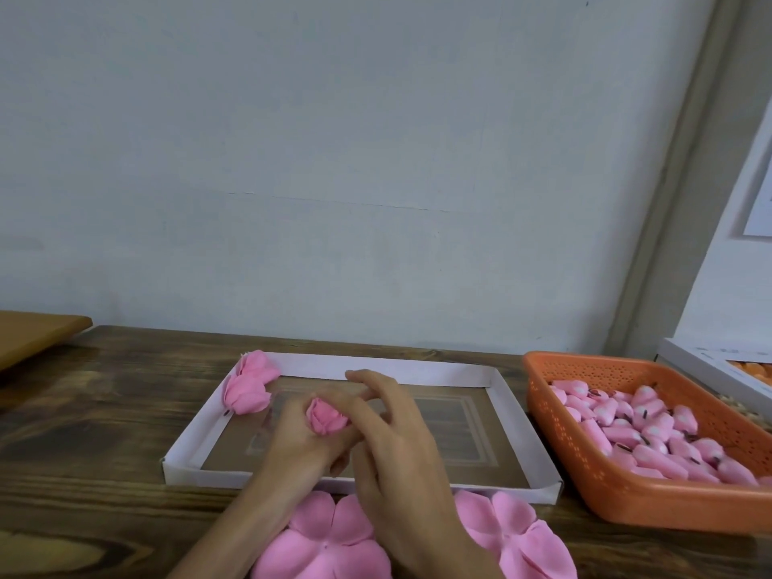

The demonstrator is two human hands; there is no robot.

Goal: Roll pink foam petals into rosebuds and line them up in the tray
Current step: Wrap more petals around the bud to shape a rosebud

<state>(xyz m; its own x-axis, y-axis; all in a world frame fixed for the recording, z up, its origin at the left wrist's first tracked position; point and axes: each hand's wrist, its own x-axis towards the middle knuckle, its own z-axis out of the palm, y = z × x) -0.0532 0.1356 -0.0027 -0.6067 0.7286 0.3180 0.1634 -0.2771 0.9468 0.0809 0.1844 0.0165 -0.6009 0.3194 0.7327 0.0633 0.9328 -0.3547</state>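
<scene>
While the left hand (298, 438) curls its fingers round it, the rosebud (326, 417) stands roughly upright above the near left part of the tray (417, 371), petal tips upward and leaning slightly away, its base hidden in the grip. That hand reaches in from the lower left, back of the hand toward the camera. From the near side the right hand (390, 436) lies against the bud's right flank, its fingers fairly straight and loosely spread, pointing toward the far left. Two finished rosebuds (250, 384) lie touching in the tray's far left corner. Flat petals (330, 541) lie on the table (104, 411) beneath the wrists. To the right, an orange basket (618, 501) holds pink pieces (651, 432).
</scene>
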